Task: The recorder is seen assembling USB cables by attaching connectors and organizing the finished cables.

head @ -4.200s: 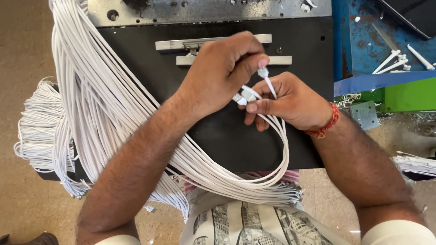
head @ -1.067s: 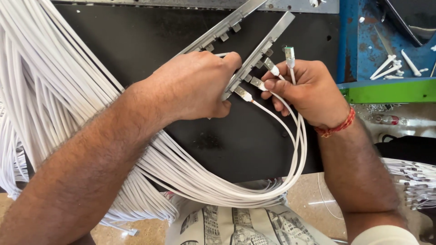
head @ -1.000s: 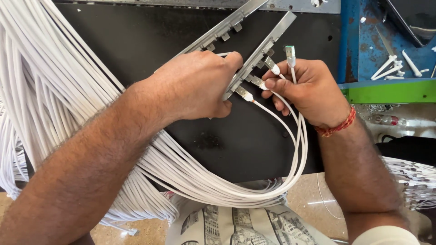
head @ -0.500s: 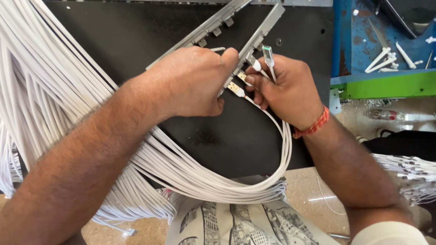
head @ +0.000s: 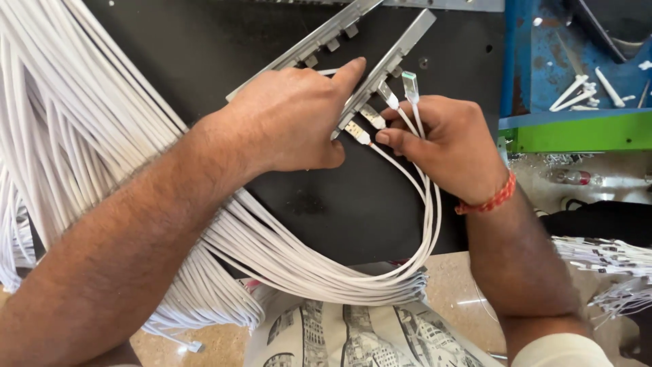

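Two hands work white cables at a metal bar

The left hand [head: 288,119] presses flat on the metal bar [head: 390,58] over the black board [head: 204,61], fingers stretched, gripping nothing. The right hand [head: 445,146] pinches a few white cables [head: 428,204] and points their plugs [head: 409,85] at the bar. It looks like a few plugs are lined up, while a big bunch of cables [head: 75,136] waits on the left

No package, sign or screen shows anywhere in this view. The nearest thing to a label is a printed cloth [head: 353,336] at the bottom edge, pale with dark drawn figures, lying just below the looped white cables [head: 319,272]; what the print shows is too small to tell.
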